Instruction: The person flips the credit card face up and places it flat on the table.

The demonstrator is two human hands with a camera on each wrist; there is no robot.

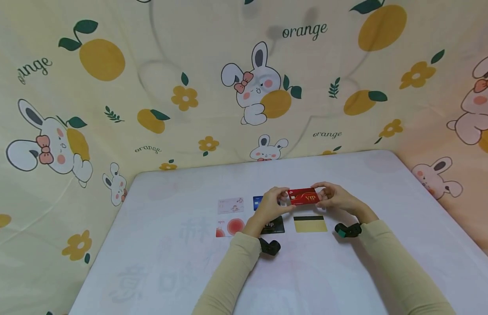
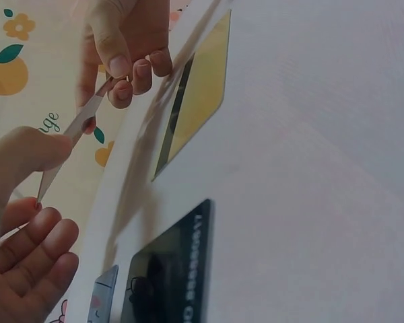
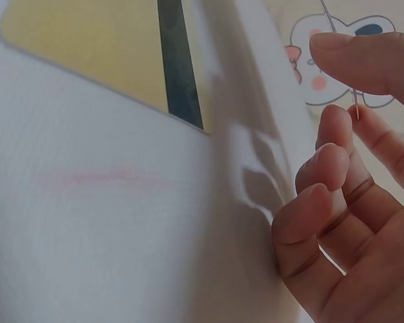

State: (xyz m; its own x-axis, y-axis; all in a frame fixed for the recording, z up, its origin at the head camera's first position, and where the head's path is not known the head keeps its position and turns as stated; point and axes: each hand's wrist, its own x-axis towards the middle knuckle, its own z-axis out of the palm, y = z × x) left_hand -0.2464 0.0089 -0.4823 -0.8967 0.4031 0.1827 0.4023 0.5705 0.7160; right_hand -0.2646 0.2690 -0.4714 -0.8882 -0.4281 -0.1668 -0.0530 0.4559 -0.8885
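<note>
A red VIP card [image 1: 303, 196] is held up above the table between both hands. My left hand [image 1: 270, 204] pinches its left edge, and my right hand [image 1: 338, 199] pinches the right one. Seen nearly edge-on, the same card [image 2: 77, 138] stretches between the two hands in the left wrist view. Just below it lies a gold card [image 1: 310, 225] with a black stripe. A black card [image 1: 274, 225] and a blue card [image 1: 257, 201] are partly hidden by my left hand. In the right wrist view only a thin edge of the held card shows by the right hand [image 3: 363, 182].
Left of the hands, a pale pink card [image 1: 230, 205] lies behind a white card with red circles [image 1: 230, 227]. All rest flat on the white table [image 1: 169, 262]. A printed cloth [image 1: 212, 57] hangs behind the table. Dark wrist cameras [image 1: 270, 246] sit on both wrists.
</note>
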